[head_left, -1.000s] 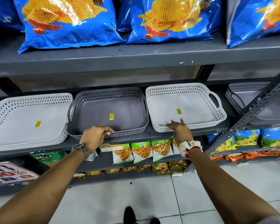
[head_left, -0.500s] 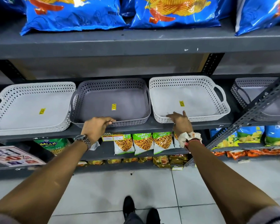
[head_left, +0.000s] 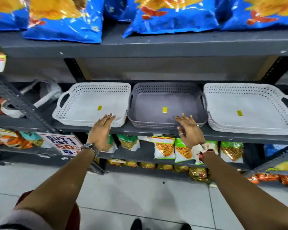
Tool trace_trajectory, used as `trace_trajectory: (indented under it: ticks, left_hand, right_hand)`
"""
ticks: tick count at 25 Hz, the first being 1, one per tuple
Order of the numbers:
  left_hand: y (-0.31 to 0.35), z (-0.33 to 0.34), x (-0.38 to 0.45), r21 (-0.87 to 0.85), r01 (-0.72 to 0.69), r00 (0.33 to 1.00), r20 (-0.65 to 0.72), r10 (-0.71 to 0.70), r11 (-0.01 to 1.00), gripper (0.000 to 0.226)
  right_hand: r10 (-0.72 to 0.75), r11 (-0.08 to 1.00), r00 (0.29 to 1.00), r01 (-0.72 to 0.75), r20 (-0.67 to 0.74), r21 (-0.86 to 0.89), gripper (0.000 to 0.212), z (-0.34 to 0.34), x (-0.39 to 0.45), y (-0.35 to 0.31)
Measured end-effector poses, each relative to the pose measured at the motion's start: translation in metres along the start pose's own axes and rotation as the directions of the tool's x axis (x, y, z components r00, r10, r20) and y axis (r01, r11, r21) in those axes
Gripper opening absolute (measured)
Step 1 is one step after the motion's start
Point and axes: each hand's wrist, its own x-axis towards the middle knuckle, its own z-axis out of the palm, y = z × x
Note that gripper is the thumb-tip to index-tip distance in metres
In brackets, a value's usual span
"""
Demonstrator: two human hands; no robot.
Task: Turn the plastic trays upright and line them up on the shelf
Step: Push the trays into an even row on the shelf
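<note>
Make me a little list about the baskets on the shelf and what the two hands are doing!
trays in view: three, side by side, all open side up
left tray: white
middle tray: grey
right tray: white
left hand: open, at left tray's front rim
right hand: open, at middle tray's front rim
shelf above: blue chip bags

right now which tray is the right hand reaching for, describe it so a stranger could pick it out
Find the grey shelf under the blue chip bags; three trays stand there in a row. The right hand hovers open at the front rim of the middle tray. It is the only dark grey one, between two white trays.
</note>
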Motion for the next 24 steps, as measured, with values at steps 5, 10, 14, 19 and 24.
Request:
trace_trajectory:
  ticks: [5,10,14,19,24]
  left_hand:
    - [-0.067,-0.014,0.008,0.091,0.049,0.999,0.020,-0.051,0.995,0.045]
    - [-0.094,-0.018,0.022,0.068,0.106,0.989,0.099,-0.112,0.992,0.034]
    - [-0.096,-0.014,0.024,-0.030,0.086,0.995,0.043,-0.085,0.996,0.033]
    - [-0.098,-0.013,0.025,-0.099,0.068,0.996,0.060,-0.062,0.993,0.038]
    - [-0.104,-0.015,0.027,-0.112,0.040,0.992,0.123,-0.026,0.993,0.036]
  right_hand:
    - [0.113,0.994,0.993,-0.113,0.041,-0.010,0.035,0.039,0.021,-0.048]
    - [0.234,0.969,0.972,-0.236,-0.032,-0.067,0.035,0.057,0.035,-0.073]
    - [0.285,0.952,0.959,-0.284,-0.015,-0.112,0.041,0.055,0.040,-0.082]
    - [0.357,0.926,0.934,-0.356,-0.014,-0.122,0.043,0.060,0.041,-0.080]
    - [0.305,0.948,0.952,-0.300,0.035,-0.109,0.036,0.056,0.040,-0.083]
